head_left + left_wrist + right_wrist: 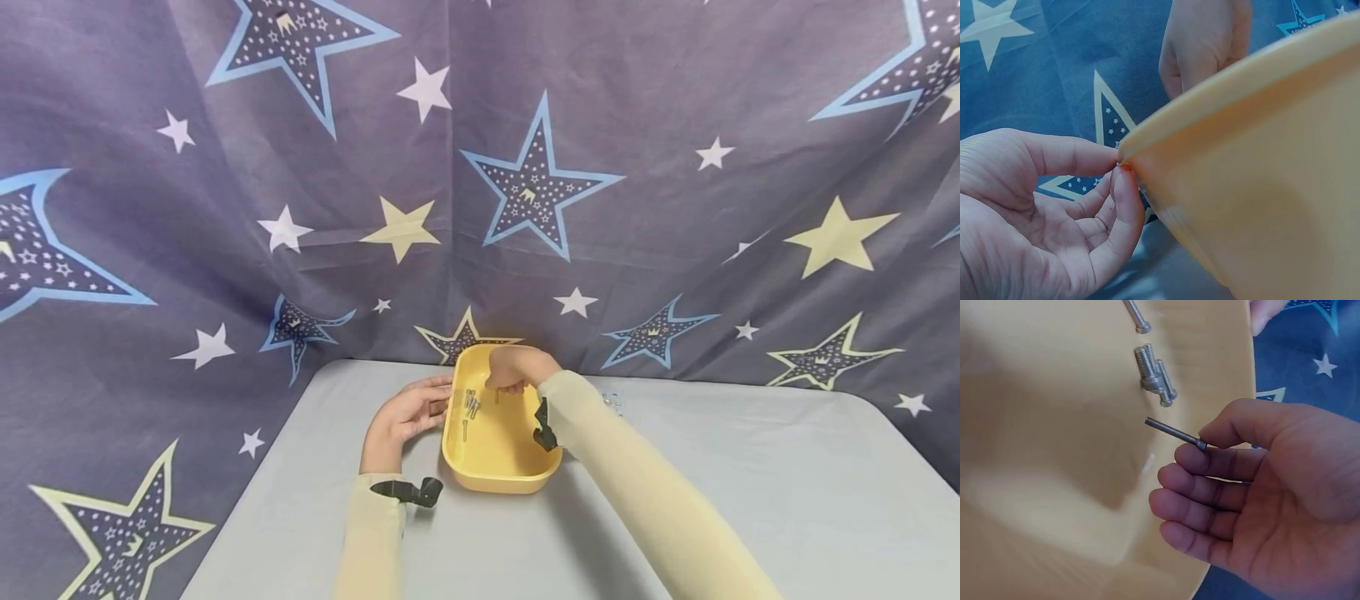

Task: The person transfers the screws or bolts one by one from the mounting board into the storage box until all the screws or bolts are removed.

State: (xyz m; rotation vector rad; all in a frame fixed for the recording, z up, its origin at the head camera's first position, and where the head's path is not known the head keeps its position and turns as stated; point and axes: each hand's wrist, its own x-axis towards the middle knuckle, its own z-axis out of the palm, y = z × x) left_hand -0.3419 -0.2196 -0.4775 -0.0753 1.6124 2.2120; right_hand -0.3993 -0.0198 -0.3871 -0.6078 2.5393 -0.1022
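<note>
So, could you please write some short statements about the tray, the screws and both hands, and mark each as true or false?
1. The right hand pinches a screw. True.
2. The left hand holds a screw. False: it holds the edge of the tray.
3. The tray is blue. False: it is yellow.
4. More screws lie in the tray. True.
5. The cloth behind the table has stars. True.

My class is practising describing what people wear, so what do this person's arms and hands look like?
The left sleeve and right sleeve are long, plain and pale cream. Each cuff bears a small black fitting, one on the left, one on the right. The left hand and right hand wear no gloves.
</note>
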